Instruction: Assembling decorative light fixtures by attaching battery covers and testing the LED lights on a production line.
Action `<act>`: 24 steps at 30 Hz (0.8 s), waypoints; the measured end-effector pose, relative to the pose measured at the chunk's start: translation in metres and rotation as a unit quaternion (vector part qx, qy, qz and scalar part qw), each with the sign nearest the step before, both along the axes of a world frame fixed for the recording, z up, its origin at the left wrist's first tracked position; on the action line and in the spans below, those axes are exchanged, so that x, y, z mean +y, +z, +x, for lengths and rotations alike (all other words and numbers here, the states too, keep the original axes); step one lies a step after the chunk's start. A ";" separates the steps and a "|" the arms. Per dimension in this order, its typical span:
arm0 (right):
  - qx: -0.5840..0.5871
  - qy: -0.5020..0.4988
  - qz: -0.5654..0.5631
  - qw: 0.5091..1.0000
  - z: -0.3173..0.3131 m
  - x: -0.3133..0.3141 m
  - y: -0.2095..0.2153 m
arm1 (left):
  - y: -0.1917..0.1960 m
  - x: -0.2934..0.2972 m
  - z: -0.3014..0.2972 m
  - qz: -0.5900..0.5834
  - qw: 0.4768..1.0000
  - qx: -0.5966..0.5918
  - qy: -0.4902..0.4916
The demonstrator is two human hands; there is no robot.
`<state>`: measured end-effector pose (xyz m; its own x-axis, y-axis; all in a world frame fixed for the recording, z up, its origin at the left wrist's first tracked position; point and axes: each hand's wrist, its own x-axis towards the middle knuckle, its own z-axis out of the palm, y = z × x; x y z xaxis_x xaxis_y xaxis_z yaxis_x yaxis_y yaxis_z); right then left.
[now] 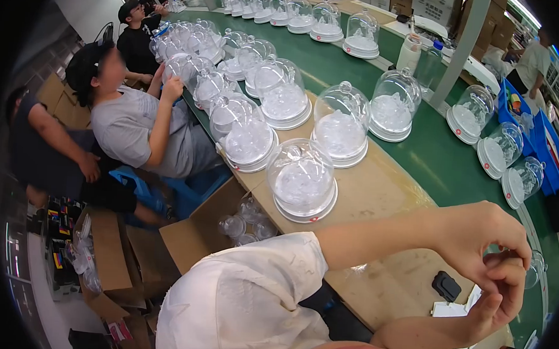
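Bare hands (492, 268) meet at right, fingertips pinched together; forearms bent inward.

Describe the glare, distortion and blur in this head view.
Head view: overhead lights streak white glare across the green belt and glint off the glass domes; fisheye bends the belt's edge into a curve, with black corners; the left hand and right hand, clasped together near the rim, look soft; a seated person's face is blurred.
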<state>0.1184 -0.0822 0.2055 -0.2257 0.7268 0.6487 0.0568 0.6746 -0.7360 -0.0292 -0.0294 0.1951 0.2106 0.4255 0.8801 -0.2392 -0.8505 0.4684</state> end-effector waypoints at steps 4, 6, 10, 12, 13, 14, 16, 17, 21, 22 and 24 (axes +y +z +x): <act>-0.015 -0.003 -0.010 1.000 -0.001 0.001 0.001 | -0.001 0.000 -0.001 0.000 1.000 0.005 0.015; -0.014 -0.005 -0.010 1.000 -0.001 0.001 0.001 | -0.001 0.001 -0.002 -0.001 1.000 0.006 0.010; -0.016 -0.002 -0.019 1.000 0.002 0.001 0.002 | 0.000 0.003 -0.001 -0.001 1.000 -0.004 -0.002; -0.019 -0.006 -0.016 1.000 0.004 0.001 0.004 | 0.002 0.004 0.001 0.005 1.000 -0.010 -0.006; -0.017 -0.003 -0.016 1.000 0.003 0.001 0.003 | 0.001 0.004 0.000 0.004 1.000 -0.008 -0.003; -0.016 -0.001 -0.017 1.000 0.002 0.002 0.002 | 0.000 0.003 -0.001 0.002 1.000 -0.006 0.001; -0.011 -0.009 -0.012 1.000 -0.001 0.001 0.001 | 0.000 0.002 -0.002 0.002 1.000 -0.005 0.006; -0.012 -0.008 -0.012 1.000 -0.003 0.000 0.001 | 0.000 0.001 -0.002 0.003 1.000 -0.007 0.006; -0.007 -0.006 -0.002 1.000 -0.006 -0.002 -0.001 | -0.001 -0.002 -0.005 0.012 1.000 -0.011 0.012; -0.006 -0.007 0.005 1.000 -0.006 -0.002 0.000 | 0.000 -0.002 -0.004 0.013 1.000 -0.012 0.011; -0.024 0.019 -0.002 1.000 0.007 0.001 -0.003 | 0.000 -0.002 -0.004 0.013 1.000 -0.007 0.017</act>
